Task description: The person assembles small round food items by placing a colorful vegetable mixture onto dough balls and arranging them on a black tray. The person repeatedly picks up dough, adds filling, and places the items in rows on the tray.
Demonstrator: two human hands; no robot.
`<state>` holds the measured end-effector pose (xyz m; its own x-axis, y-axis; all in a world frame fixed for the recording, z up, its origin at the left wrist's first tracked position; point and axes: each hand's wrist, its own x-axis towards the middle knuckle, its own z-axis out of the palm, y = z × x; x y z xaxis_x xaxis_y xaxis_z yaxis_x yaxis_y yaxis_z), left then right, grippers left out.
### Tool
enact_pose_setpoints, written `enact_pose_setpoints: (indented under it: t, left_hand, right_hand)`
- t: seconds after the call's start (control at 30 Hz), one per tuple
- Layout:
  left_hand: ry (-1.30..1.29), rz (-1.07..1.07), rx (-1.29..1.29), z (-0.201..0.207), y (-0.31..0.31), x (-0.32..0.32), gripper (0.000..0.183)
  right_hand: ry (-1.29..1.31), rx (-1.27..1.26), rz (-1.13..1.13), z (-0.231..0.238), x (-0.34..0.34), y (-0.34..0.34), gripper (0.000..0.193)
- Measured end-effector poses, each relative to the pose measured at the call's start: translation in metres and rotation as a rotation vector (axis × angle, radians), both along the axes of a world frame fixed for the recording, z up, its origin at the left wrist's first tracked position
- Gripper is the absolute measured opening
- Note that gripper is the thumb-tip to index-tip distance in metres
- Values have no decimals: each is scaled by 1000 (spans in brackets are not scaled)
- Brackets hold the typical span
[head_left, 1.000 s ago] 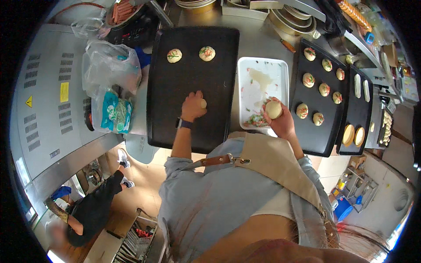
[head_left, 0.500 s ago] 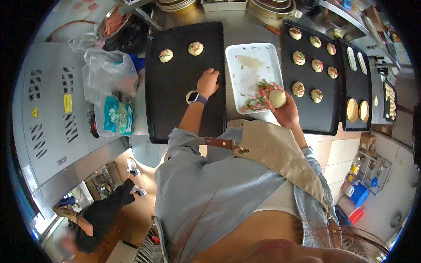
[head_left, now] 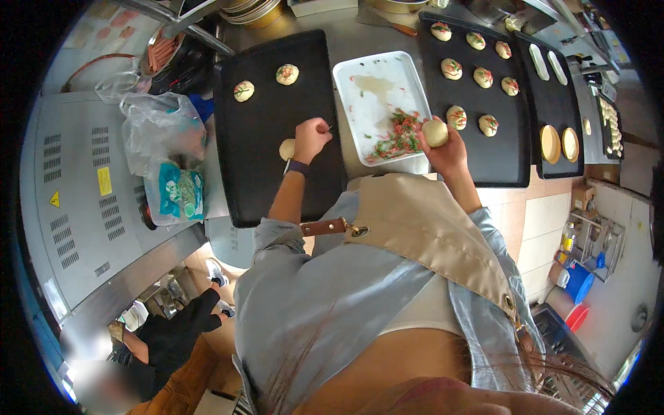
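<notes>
1. At the right edge of the white tray [head_left: 360, 124], a dough ball [head_left: 436, 133] sits in the right hand [head_left: 449, 153], clamped between thumb and fingers, presumably to keep it round.
2. Left hand [head_left: 311, 140]: fingers drawn together above the left black tray [head_left: 256, 187]; whether they pinch anything cannot be told.
3. Second dough ball [head_left: 286, 149] lies on that tray, partly hidden by this hand.
4. Topping shreds [head_left: 400, 131] heap at the white tray's near end, likely for reach.
5. Topped dough balls [head_left: 287, 75] stand apart, likely against sticking.
</notes>
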<state>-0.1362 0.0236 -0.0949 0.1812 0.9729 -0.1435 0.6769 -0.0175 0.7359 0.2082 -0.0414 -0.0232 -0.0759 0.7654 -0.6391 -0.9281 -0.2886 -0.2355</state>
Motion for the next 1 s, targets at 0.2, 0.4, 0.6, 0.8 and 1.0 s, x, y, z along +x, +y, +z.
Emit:
enact_pose_setpoints:
  t: [0.2,0.4,0.6,0.8,1.0]
  left_hand:
    - [-301,-169,124,3,-16,115,16]
    - [-162,-275,111,13,-21,149,16]
    - [-485,-269,-211,3,-6,137,27]
    - [-1640,129,-1239,28,-20,173,45]
    - [-1735,25,-1073,39,-14,172,38]
  right_hand:
    - [41,-72,-15,-14,2,-4,32]
    - [-75,-88,34,-11,8,-7,32]
    - [-578,-27,220,4,-7,2,36]
    - [-1502,580,678,10,-27,10,44]
    - [-1760,767,411,36,-36,14,60]
